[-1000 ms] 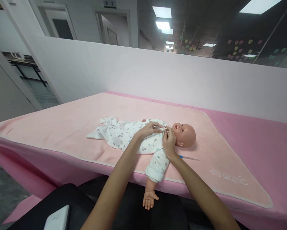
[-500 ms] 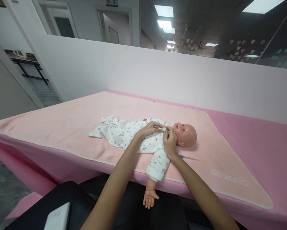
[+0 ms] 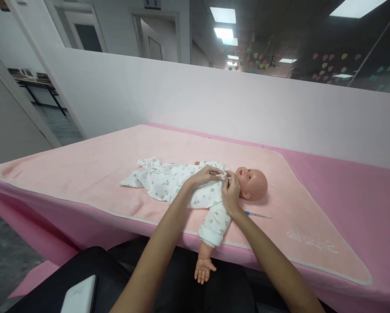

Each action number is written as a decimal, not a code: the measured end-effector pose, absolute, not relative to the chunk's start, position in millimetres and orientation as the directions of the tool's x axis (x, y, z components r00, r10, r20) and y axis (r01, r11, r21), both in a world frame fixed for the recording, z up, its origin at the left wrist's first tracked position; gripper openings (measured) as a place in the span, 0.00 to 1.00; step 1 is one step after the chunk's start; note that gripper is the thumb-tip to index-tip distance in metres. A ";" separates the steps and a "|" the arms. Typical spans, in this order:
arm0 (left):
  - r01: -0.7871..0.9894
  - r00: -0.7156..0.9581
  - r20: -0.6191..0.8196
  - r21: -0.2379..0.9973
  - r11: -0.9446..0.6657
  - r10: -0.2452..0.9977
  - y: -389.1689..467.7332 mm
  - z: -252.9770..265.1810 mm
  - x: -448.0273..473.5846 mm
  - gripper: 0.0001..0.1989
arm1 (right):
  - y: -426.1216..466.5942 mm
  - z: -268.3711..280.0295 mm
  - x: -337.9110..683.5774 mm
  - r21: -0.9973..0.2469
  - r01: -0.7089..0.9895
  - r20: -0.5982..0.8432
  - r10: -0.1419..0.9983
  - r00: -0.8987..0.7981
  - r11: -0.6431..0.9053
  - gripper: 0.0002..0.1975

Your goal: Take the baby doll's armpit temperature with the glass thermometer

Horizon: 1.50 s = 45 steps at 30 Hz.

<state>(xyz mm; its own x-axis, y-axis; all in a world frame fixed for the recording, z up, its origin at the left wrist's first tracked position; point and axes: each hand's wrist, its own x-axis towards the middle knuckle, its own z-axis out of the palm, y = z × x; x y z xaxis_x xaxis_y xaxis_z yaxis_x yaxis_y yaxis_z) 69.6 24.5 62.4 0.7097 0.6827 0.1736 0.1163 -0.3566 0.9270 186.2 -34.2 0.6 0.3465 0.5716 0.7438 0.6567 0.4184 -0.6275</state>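
A baby doll (image 3: 255,184) lies on its back on a peach blanket (image 3: 94,174), its head to the right. It wears a white printed romper (image 3: 164,180), whose legs lie flat toward the left. My left hand (image 3: 205,175) rests over the doll's chest, fingers pinching the romper's neckline. Close by, my right hand (image 3: 230,189) is closed on the same neckline, just under the doll's chin. The small bit of fabric between my fingertips is partly hidden. One doll arm (image 3: 204,264) hangs over the table's near edge, palm up.
A thin thermometer-like stick with a blue end (image 3: 258,214) lies on the blanket beside the doll's head. Pink cloth (image 3: 354,195) covers the table beneath. Behind it stands a low white partition (image 3: 214,100). A white flat device (image 3: 79,295) rests on my thigh.
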 end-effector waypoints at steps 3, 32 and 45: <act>0.103 0.705 0.175 0.933 -0.344 0.687 22.8 63.6 70.2 0.08 | -33.9 0.4 186.1 -0.624 0.660 0.747 0.568 0.346 0.419 0.12; 0.063 0.695 0.094 0.980 -0.190 0.713 29.8 57.0 72.0 0.07 | -34.6 2.5 184.0 -0.586 0.732 0.733 0.613 0.296 0.347 0.09; 0.010 0.716 0.133 0.980 -0.200 0.686 41.1 45.7 72.9 0.10 | -35.3 2.1 183.7 -0.544 0.765 0.766 0.577 0.285 0.344 0.13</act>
